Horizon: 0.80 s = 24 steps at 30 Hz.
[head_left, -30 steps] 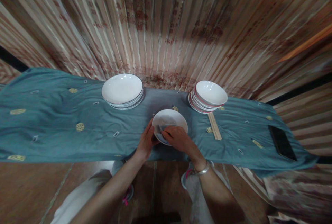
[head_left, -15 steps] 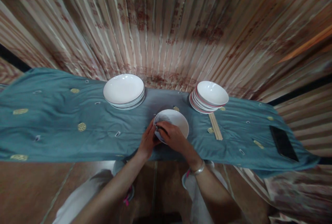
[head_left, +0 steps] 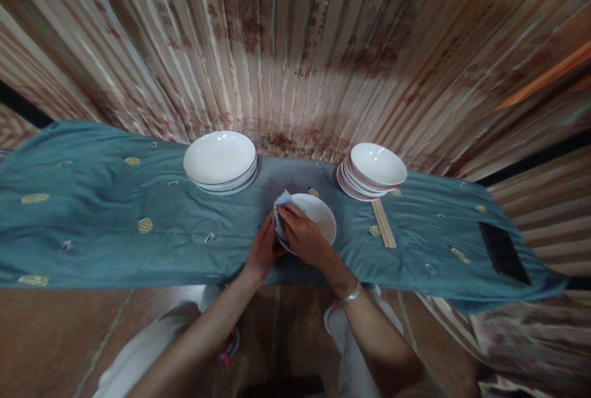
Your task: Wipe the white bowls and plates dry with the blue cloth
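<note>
smooth ceramic-look near bowl (head_left: 323,218), matt crumpled cloth (head_left: 282,200), glossy plate stack (head_left: 220,159), glossy bowl stack (head_left: 377,167), matt wood-look sticks (head_left: 383,224), wrinkled fabric bench cover (head_left: 101,201), shiny metal bangle (head_left: 349,296)

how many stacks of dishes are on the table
2: the plate stack, behind and left of the bowl the left hand holds, and the bowl stack, behind and right of it. Both stacks show plainly.

The bowl (head_left: 322,216) has a rag (head_left: 284,197) at its left edge. Behind it to the left is a pile of plates (head_left: 220,159); behind it to the right, a pile of bowls (head_left: 378,165). To the bowl's right lie sticks (head_left: 384,226), then a phone (head_left: 504,253).
</note>
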Each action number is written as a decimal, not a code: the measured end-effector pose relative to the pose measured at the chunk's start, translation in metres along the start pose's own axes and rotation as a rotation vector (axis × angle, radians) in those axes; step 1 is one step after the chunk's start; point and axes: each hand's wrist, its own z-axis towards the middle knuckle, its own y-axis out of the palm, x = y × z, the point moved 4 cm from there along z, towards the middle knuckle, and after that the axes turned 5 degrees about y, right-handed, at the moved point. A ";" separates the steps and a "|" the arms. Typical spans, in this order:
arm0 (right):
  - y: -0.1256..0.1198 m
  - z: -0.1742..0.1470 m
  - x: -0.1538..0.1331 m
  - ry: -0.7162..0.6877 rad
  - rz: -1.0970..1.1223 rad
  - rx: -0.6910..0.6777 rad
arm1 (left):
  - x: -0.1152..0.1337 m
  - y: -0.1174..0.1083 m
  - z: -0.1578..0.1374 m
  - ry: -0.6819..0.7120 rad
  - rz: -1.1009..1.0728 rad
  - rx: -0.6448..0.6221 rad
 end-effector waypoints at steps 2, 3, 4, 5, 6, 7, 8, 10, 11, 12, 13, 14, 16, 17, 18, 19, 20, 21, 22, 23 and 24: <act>0.000 0.002 0.002 0.030 -0.042 0.007 | 0.002 0.001 0.000 0.009 -0.005 -0.029; 0.000 0.003 0.003 0.051 -0.068 0.009 | 0.003 0.002 -0.001 0.014 0.000 -0.042; 0.000 0.004 0.005 0.075 -0.096 0.010 | 0.003 0.002 -0.001 0.017 0.009 -0.052; -0.001 0.004 0.007 0.097 -0.124 0.010 | 0.004 0.002 -0.001 0.022 0.018 -0.058; -0.002 0.005 0.008 0.115 -0.151 0.010 | 0.005 0.003 -0.001 0.026 0.026 -0.061; -0.003 0.006 0.010 0.129 -0.178 0.011 | 0.005 0.003 -0.001 0.031 0.032 -0.061; -0.004 0.007 0.011 0.136 -0.203 0.013 | 0.005 0.003 -0.001 0.035 0.036 -0.062; -0.007 0.008 0.012 0.145 -0.250 0.018 | 0.005 0.003 -0.001 0.041 0.037 -0.066; -0.009 0.008 0.013 0.151 -0.276 0.020 | 0.005 0.003 -0.001 0.043 0.036 -0.071; -0.010 0.009 0.013 0.161 -0.305 0.022 | 0.005 0.003 -0.001 0.044 0.034 -0.075; -0.011 0.009 0.014 0.173 -0.337 0.024 | 0.005 0.003 0.000 0.045 0.031 -0.077; -0.013 0.008 0.014 0.189 -0.373 0.026 | 0.004 0.002 0.000 0.043 0.029 -0.077; -0.016 0.008 0.015 0.220 -0.444 0.028 | 0.004 0.002 0.000 0.031 0.028 -0.065; -0.017 0.008 0.016 0.234 -0.474 0.027 | 0.003 0.001 0.000 0.021 0.029 -0.057; -0.019 0.007 0.016 0.244 -0.499 0.024 | 0.003 0.001 0.001 0.011 0.029 -0.049; -0.021 0.007 0.017 0.252 -0.519 0.018 | 0.003 0.001 0.001 0.004 0.027 -0.044; -0.023 0.007 0.017 0.260 -0.535 0.013 | 0.003 0.001 0.001 0.000 0.025 -0.040; -0.025 0.006 0.017 0.268 -0.549 0.006 | 0.003 0.002 0.001 0.000 0.022 -0.038; -0.027 0.005 0.018 0.279 -0.563 -0.001 | 0.003 0.002 0.001 0.003 0.019 -0.040; -0.029 0.004 0.019 0.291 -0.576 -0.007 | 0.004 0.002 0.001 0.008 0.018 -0.040; -0.031 0.002 0.019 0.305 -0.590 -0.012 | 0.004 0.002 0.000 0.014 0.019 -0.039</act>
